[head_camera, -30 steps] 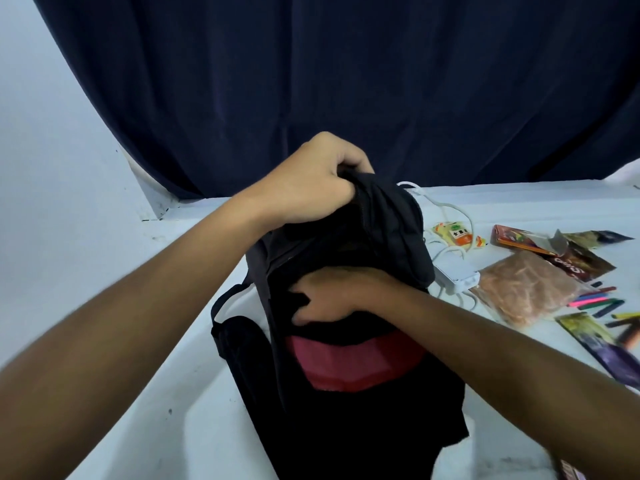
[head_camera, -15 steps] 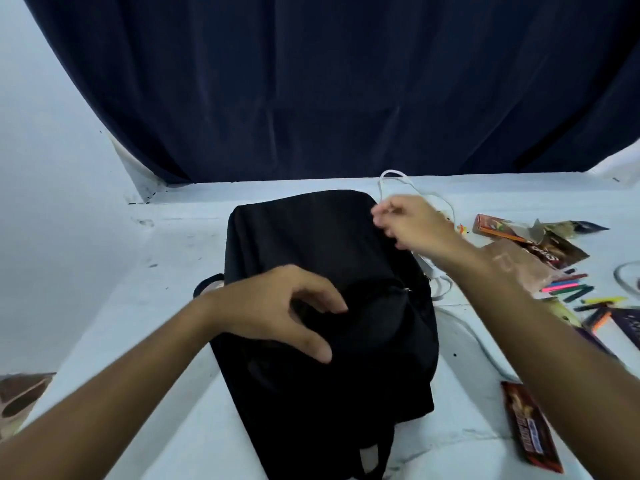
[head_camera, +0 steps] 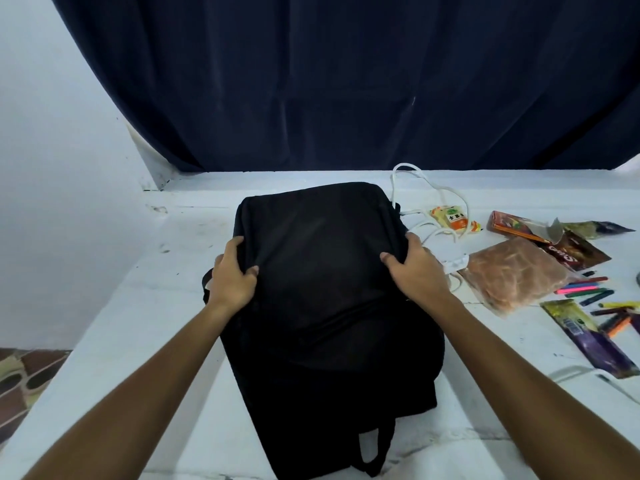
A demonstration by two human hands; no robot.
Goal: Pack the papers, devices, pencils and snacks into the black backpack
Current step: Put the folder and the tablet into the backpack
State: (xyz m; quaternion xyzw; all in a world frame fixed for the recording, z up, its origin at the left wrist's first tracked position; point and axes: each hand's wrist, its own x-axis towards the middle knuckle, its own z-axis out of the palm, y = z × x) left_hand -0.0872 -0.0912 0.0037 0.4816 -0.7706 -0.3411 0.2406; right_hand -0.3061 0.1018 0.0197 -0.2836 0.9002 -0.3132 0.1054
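A dark blue curtain (head_camera: 346, 81) hangs behind the white table (head_camera: 138, 323), and a pale wall closes off my left side. The black backpack (head_camera: 325, 306) lies flat in front of me, its far end toward the curtain and a strap loop (head_camera: 375, 448) poking out at the near end.

My left hand (head_camera: 232, 278) grips the bag's left edge, fingers curled round the side and thumb pressed on top, bunching a little fabric. My right hand (head_camera: 414, 268) does the same on the right edge, thumb on the top face, fingers wrapped down over the side. I hold both flanks like this so I can square or turn the bag as one piece; I judge I'm positioning it to reach an opening, though no zip is visible from here.

Everything still to pack sits to my right, well apart from my hands: a white cable (head_camera: 426, 192) looping beside the bag's far corner, a small yellow-orange carton (head_camera: 453, 218), a clear bag of brownish snacks (head_camera: 512, 275), dark snack packets (head_camera: 568, 251), a scatter of coloured pencils (head_camera: 588, 289) and a purple wrapper (head_camera: 595, 344). No papers show outside the bag. With so much out, packing looks far from done.
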